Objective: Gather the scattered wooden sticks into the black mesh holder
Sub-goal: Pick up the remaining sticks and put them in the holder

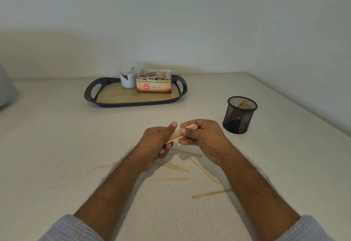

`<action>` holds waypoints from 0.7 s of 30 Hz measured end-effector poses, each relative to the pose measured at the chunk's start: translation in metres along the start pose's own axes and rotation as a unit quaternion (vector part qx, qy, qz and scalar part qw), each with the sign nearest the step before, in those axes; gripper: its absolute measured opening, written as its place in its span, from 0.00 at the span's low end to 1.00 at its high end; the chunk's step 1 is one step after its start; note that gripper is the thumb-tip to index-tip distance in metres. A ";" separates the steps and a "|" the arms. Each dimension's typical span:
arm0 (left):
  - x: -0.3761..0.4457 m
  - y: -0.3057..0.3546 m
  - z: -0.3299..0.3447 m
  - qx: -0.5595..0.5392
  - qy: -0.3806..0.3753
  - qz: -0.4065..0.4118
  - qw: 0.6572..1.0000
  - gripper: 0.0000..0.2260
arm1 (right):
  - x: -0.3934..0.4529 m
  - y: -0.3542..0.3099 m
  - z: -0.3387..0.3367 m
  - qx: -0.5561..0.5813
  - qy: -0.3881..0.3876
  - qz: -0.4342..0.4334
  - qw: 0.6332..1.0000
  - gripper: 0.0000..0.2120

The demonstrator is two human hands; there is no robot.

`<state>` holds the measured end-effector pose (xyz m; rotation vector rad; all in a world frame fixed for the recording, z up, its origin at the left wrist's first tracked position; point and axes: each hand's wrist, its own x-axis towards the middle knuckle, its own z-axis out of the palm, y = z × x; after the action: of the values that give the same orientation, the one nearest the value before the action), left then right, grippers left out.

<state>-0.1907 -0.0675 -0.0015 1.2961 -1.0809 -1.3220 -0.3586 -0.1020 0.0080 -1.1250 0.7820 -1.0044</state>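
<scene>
Above the counter (pixel 57 145), mid-scene, the left hand (pixel 153 145) and right hand (pixel 204 138) are together pinching a bundle of sticks (pixel 176 135). Loose sticks (pixel 167 179) are lying beneath them. The holder (pixel 239 115) is standing to the right, sticks inside.

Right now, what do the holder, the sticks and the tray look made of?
Black mesh holder: looks like metal wire mesh, matte black; you can see sticks through its wall.
Bundle of sticks held between left hand and right hand: pale unfinished wood, flat and thin.
Tray: dark smooth rim with handles, probably plastic; floor shows wood grain, could be laminate.
</scene>
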 end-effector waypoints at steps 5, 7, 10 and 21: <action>-0.002 0.000 0.001 -0.039 -0.014 0.009 0.999 0.16 | -0.007 -0.007 -0.004 0.055 -0.054 0.010 0.997 0.10; -0.003 0.001 0.000 -0.061 -0.019 -0.001 0.998 0.15 | -0.009 -0.009 -0.005 0.077 -0.075 0.005 0.994 0.12; -0.004 0.001 -0.002 -0.067 -0.043 -0.018 0.997 0.13 | -0.012 -0.010 -0.006 0.047 -0.073 -0.013 0.996 0.09; -0.012 -0.001 -0.014 0.023 0.071 0.023 0.997 0.15 | -0.013 -0.053 -0.039 -0.014 0.020 -0.052 0.998 0.05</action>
<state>-0.1773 -0.0553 -0.0010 1.3694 -1.0403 -1.1592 -0.4108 -0.1093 0.0490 -1.1818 0.7787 -1.1093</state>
